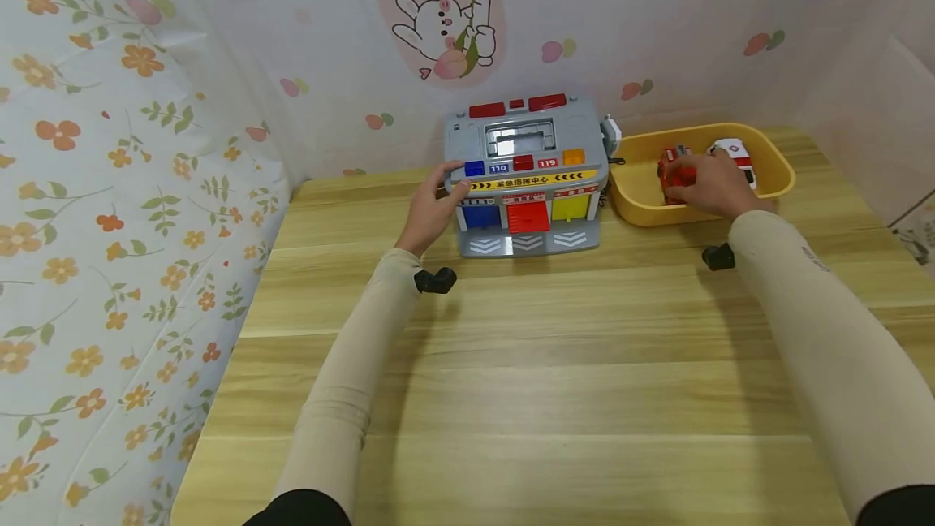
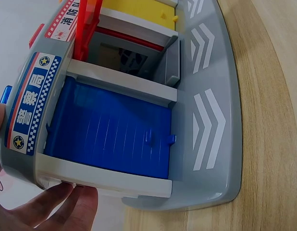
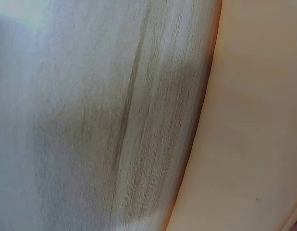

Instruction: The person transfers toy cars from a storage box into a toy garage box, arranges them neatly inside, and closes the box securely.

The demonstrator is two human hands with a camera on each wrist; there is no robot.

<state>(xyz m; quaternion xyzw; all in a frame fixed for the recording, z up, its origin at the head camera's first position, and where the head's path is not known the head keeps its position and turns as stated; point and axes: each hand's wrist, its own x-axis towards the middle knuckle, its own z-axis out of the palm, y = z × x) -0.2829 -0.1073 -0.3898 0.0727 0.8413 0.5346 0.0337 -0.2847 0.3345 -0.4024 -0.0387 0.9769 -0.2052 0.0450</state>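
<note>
A grey toy emergency station (image 1: 467, 136) stands upright against the back of the table. My left hand (image 1: 427, 209) grips its left end, the thumb at the upper front edge and the fingertips (image 2: 83, 204) against the side wall. Of its doors, the blue one (image 2: 110, 127) is down, and the red one (image 2: 86, 29) is swung out from a doorway. Inside a yellow bin (image 1: 661, 216), my right hand (image 1: 719, 183) pinches a red toy vehicle (image 1: 674, 156), partly hidden by the fingers. The right wrist view shows just the bin's wall and wood grain, without the hand.
Beside the right hand in the bin lies a white and red toy ambulance (image 1: 734, 151). A white piece (image 1: 612, 135) with a dark cord is at the station's right end. Patterned cloth (image 1: 329, 47) hangs behind and left of the wooden table (image 1: 555, 364).
</note>
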